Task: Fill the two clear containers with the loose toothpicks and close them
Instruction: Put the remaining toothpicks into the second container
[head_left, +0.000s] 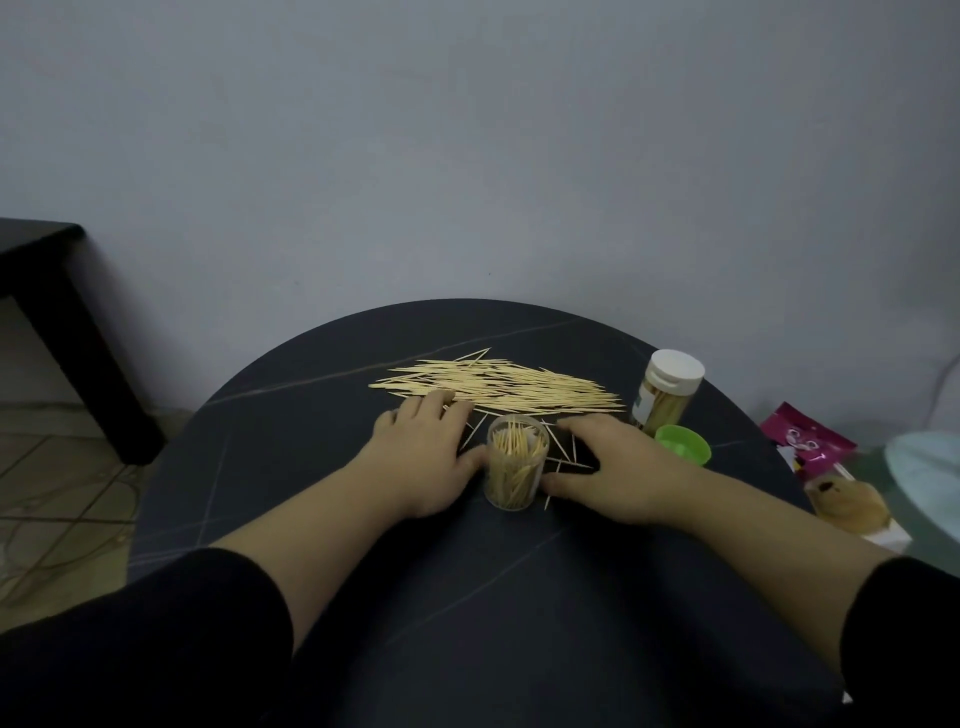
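Clear plastic, the open container is seen upright between the left hand and the right hand, flanked closely by both thumbs. All fingers are laid flat and nothing is gripped. The toothpick pile is met by the left fingertips.

The bare left forearm and bare right forearm reach forward out of black sleeves pushed up near the elbows, angling in toward each other. The bare left hand lies palm down, fingers straight and close together pointing forward, thumb turned inward. The bare right hand is also palm down, fingers straight and angled to the left, thumb splayed toward the left hand.
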